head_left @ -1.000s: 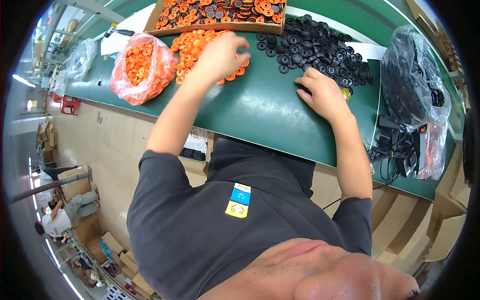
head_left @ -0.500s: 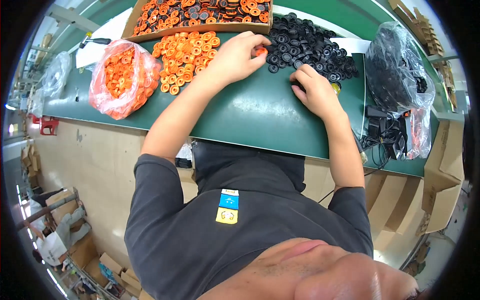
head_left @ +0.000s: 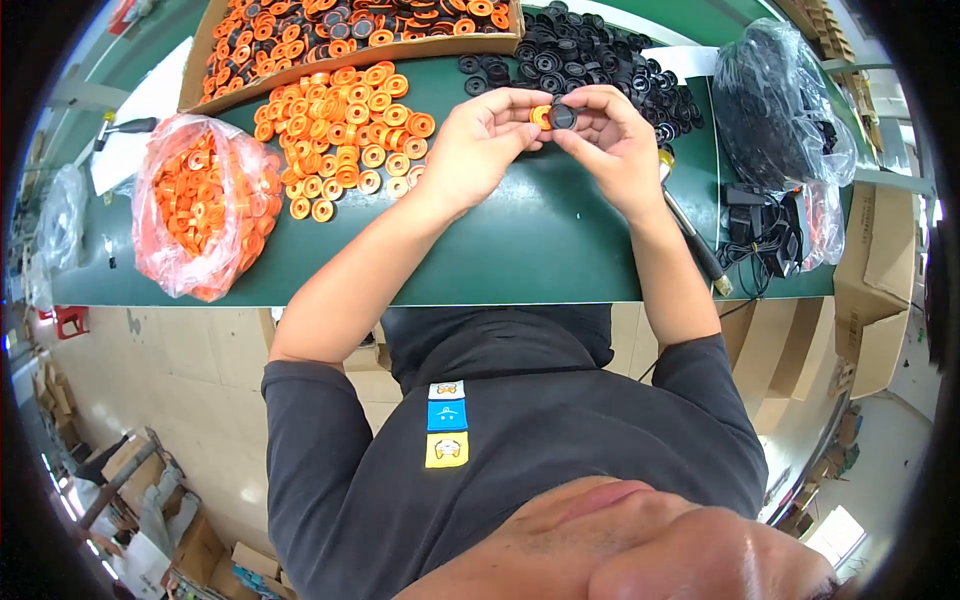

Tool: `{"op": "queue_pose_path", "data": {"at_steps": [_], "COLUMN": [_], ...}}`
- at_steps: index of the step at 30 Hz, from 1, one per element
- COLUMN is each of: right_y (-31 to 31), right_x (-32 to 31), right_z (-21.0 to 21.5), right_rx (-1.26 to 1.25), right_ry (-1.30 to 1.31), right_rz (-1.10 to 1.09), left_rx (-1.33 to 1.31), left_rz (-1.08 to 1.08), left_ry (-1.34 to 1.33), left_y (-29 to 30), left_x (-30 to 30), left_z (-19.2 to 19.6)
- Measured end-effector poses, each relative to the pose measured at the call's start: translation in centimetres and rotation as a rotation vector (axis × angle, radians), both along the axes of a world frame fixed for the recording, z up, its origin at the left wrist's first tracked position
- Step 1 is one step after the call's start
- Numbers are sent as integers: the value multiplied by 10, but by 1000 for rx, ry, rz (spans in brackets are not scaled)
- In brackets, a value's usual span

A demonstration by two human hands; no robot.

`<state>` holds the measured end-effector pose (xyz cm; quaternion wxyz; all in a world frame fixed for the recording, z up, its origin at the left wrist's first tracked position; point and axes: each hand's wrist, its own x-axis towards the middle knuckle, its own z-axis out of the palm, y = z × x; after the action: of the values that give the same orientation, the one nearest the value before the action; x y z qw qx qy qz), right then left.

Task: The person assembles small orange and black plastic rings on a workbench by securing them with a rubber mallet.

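Observation:
My left hand (head_left: 487, 140) pinches a small round orange plastic part (head_left: 541, 117) between thumb and fingers. Right against it, my right hand (head_left: 615, 145) grips a round black plastic cap (head_left: 563, 116). The two pieces meet edge to edge above the green table (head_left: 510, 250). A pile of loose orange parts (head_left: 345, 125) spreads beside my left forearm. Beyond my fingers lies a heap of black caps (head_left: 590, 55). Whether the two held pieces are joined, I cannot tell.
A cardboard tray (head_left: 365, 52) at the back holds mixed orange and black pieces. At left stands a clear bag of orange parts (head_left: 205, 205); at right, a bag of black ones (head_left: 780, 110). A long-handled tool (head_left: 695, 235) and black cables (head_left: 765, 235) lie near my right forearm.
My right hand has taken a black cap and moved up and left. My left hand has turned its orange part toward that cap, so both hands now meet.

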<state>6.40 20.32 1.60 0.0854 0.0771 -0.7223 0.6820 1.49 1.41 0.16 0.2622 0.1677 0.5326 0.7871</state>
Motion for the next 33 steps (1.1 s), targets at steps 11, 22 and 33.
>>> {"op": "queue_pose_path", "data": {"at_steps": [11, 22, 33], "right_y": [12, 11, 8], "right_x": [6, 8, 9], "right_z": [-1, 1, 1], "right_rx": [512, 555, 604], "right_ry": [301, 342, 377], "right_rz": [-97, -90, -72], "left_rx": [-49, -55, -116], "left_rz": [-39, -47, -52], "left_ry": [-4, -28, 19], "left_y": [2, 3, 5], "left_x": [5, 8, 12], "left_z": [-2, -3, 2]}}
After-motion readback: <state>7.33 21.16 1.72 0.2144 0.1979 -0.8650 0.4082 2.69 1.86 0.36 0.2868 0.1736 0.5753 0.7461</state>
